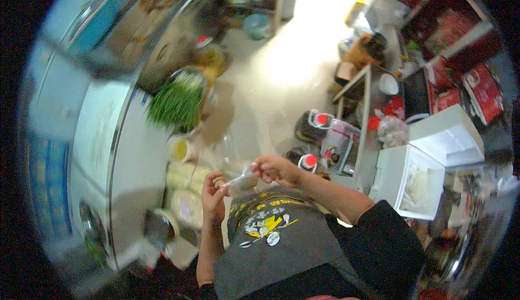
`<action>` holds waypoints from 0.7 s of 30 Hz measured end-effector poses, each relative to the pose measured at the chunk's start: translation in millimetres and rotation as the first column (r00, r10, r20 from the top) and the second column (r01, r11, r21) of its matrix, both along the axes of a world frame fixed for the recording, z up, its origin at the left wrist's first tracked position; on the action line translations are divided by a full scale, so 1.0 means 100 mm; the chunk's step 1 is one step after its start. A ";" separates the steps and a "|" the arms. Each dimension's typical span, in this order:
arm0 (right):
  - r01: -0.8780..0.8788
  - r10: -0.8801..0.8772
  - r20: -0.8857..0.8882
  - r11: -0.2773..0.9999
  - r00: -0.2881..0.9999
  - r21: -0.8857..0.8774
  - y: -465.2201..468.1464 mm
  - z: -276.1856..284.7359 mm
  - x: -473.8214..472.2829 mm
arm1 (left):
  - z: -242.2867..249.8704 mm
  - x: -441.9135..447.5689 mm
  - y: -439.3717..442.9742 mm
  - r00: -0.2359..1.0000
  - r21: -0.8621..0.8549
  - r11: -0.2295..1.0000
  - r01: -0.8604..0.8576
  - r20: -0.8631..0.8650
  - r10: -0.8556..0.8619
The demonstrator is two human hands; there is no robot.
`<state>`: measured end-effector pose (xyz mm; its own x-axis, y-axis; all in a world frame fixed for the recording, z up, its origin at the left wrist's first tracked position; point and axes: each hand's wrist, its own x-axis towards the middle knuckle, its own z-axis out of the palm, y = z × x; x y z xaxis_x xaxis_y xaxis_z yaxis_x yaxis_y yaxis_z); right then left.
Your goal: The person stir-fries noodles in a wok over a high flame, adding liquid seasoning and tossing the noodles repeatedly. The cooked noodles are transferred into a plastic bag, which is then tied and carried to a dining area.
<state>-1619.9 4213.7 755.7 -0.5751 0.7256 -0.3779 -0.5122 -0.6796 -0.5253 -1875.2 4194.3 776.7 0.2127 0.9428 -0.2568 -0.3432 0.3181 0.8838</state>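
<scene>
A thin, clear plastic film or bag [242, 177] is stretched between my two hands in front of my dark apron [284, 218]. My left hand [214, 192] pinches one end of it between thumb and fingers. At the other end, my right hand [278, 172] grips it with the fingertips. The plastic is blurred, so its exact kind is hard to tell. Just left of my left hand lie pale, plastic-wrapped packs [185, 178]. Close to my right hand stands a dark jug with a red cap [310, 161].
On the left runs a long pale counter [138, 166]. Beside it are a heap of long green chives or scallions [176, 103] and a tub with yellow contents [180, 150]. An open white foam box [406, 194] stands right, near a cabinet [361, 137]. Another red-capped jug [313, 127] is on the floor.
</scene>
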 end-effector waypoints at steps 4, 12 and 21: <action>0.033 -0.174 0.399 0.941 0.900 0.337 0.95 0.14 0.43 | -0.06 0.82 1.16 0.985 0.154 0.973 0.173 -0.054 -0.167; -0.432 -0.685 0.708 0.593 0.173 0.679 0.56 0.57 -0.27 | 0.19 0.78 0.93 0.946 0.224 0.923 0.313 0.016 -0.325; -0.457 -0.852 0.469 0.330 0.232 0.826 -2.21 1.64 -1.31 | 0.61 -0.47 -1.51 0.814 0.178 0.919 0.352 0.426 -0.394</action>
